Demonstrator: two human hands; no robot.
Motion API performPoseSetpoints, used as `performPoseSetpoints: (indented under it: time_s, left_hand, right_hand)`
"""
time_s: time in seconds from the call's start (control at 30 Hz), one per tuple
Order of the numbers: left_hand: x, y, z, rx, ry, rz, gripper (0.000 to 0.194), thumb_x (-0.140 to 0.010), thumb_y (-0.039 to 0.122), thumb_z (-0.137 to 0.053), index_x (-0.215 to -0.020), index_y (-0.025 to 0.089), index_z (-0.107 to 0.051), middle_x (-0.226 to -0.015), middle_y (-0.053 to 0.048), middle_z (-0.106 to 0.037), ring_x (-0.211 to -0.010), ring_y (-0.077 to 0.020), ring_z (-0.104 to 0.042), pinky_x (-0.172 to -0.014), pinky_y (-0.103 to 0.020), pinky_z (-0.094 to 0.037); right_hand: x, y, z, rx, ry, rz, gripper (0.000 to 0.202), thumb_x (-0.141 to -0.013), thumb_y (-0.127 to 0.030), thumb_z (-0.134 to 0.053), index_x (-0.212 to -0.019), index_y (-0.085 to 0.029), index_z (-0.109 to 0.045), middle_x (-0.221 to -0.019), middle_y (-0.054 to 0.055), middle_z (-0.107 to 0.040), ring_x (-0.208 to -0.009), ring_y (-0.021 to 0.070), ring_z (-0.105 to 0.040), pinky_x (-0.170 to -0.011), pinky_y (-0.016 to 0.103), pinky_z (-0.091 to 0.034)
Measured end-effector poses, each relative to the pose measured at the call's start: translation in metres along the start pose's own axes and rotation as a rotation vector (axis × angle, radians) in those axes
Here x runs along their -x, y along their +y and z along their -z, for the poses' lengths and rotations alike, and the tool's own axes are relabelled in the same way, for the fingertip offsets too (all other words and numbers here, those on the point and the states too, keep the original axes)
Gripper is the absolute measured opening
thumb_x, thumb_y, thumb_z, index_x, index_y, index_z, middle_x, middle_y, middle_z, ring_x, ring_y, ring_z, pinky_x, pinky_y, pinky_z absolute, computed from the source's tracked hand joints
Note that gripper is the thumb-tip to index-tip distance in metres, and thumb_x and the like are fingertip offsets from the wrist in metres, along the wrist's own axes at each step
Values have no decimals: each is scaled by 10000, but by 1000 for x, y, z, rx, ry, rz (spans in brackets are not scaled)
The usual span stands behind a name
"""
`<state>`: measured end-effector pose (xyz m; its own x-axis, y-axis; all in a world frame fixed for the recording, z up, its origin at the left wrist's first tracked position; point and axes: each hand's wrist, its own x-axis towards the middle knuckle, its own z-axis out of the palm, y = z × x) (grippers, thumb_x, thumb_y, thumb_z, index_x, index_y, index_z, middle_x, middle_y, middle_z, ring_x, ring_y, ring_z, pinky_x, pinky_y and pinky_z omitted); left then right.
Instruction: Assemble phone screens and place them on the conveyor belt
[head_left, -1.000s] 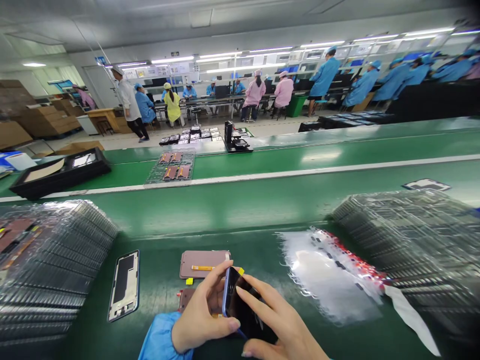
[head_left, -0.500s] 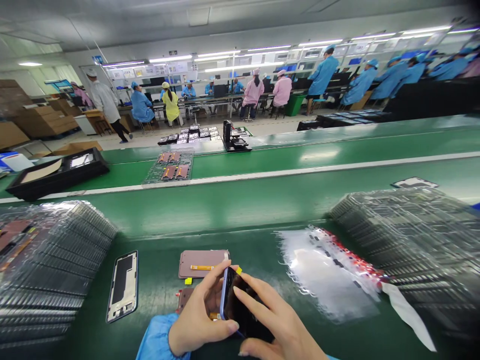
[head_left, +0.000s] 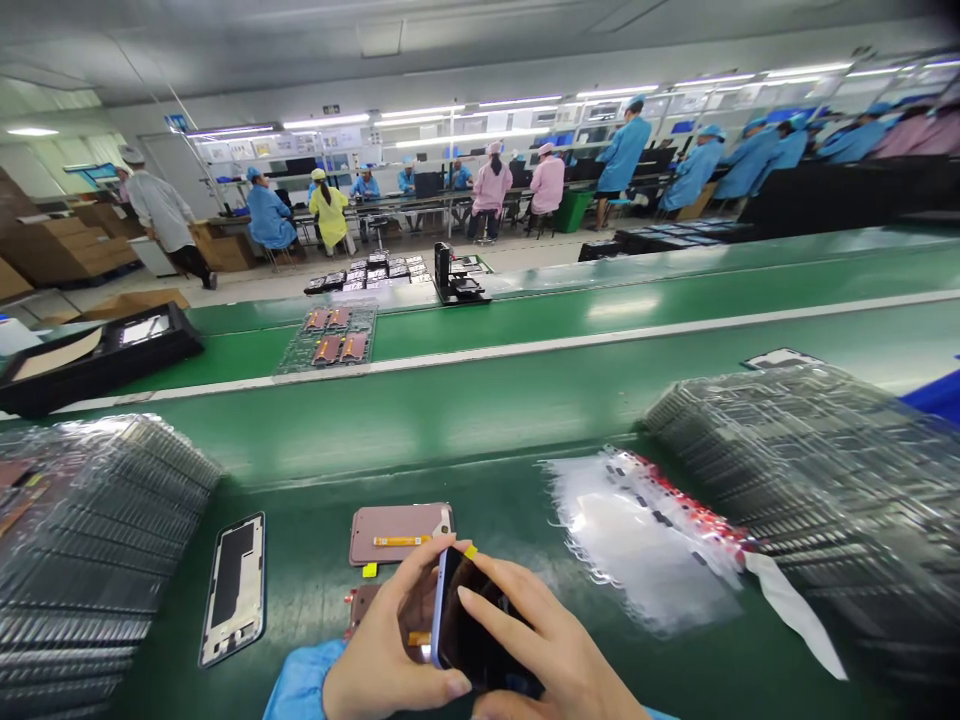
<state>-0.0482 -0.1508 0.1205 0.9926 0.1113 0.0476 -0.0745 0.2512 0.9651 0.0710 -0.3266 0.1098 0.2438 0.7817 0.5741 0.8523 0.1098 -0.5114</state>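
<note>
Between both hands is a smartphone [head_left: 480, 640] with a dark screen, a blue-violet edge and a yellow tab at its top, tilted up off the bench. My left hand [head_left: 390, 640] grips its left edge, thumb at the lower front and fingers behind. My right hand [head_left: 555, 640] holds the right side, with fingers laid over the screen. Just beyond lies a brownish-pink display panel [head_left: 367, 530] with an orange flex cable. A second panel [head_left: 362, 605] is mostly hidden by my left hand. Farther left rests a phone frame [head_left: 234, 590], its inner side up.
Stacks of clear plastic trays stand at left [head_left: 112, 530] and right [head_left: 787, 470]. A pile of clear film sheets [head_left: 630, 540] with red tabs lies right of the hands. On the green conveyor belt [head_left: 525, 370] sits a tray of panels [head_left: 330, 335]. Co-workers occupy the far benches.
The whole view has shifted slightly, so bench items sit a little farther left. Both hands keep the same hold on the phone. In the background, a person in white has walked a short way.
</note>
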Motion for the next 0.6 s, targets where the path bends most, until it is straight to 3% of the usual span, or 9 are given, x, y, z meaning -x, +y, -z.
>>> performPoseSetpoints:
  time_s: [0.2, 0.37, 0.43, 0.5, 0.6]
  left_hand:
    - [2, -1, 3, 74, -13, 20, 899, -605, 361, -887, -1396, 343, -460, -1524, -121, -401, -1283, -352, -515, -1079, -460, -406]
    - [-3, -7, 4, 188, -5, 39, 932, -599, 380, -893, -1419, 356, -452, -1507, -88, -449, -1396, -323, -386, -1153, -440, -307]
    - [-9, -7, 1, 270, 60, 79, 817, -668, 411, -846, -1398, 349, -485, -1476, -84, -493, -1358, -301, -444, -1119, -413, -367]
    - [-16, -5, -2, 340, 192, 138, 553, -785, 436, -743, -1299, 296, -596, -1339, -101, -617, -1203, -277, -593, -987, -384, -499]
    - [-27, 7, 0, 332, 354, 187, 295, -867, 412, -657, -1041, 181, -716, -971, -88, -744, -851, -199, -701, -707, -277, -575]
  right_hand:
    - [-3, -3, 6, -1, 6, 11, 680, -856, -491, -665, -1443, -240, -432, -1401, 147, -546, -1270, 299, -519, -1022, 430, -492]
    - [-4, -4, 0, 120, 32, 3, 759, -801, -570, -684, -1433, -215, -456, -1410, 165, -543, -1308, 344, -488, -1032, 494, -478]
    - [-3, -3, -7, 149, 77, -57, 775, -805, -546, -695, -1449, -206, -432, -1439, 181, -508, -1316, 348, -483, -1032, 503, -476]
    - [-2, -1, -12, 93, 116, -159, 813, -794, -541, -710, -1471, -215, -398, -1472, 188, -465, -1326, 349, -473, -1039, 507, -469]
    - [0, 5, -11, -214, 115, -360, 831, -835, -620, -614, -1506, -223, -327, -1479, 180, -461, -1330, 335, -476, -1060, 514, -443]
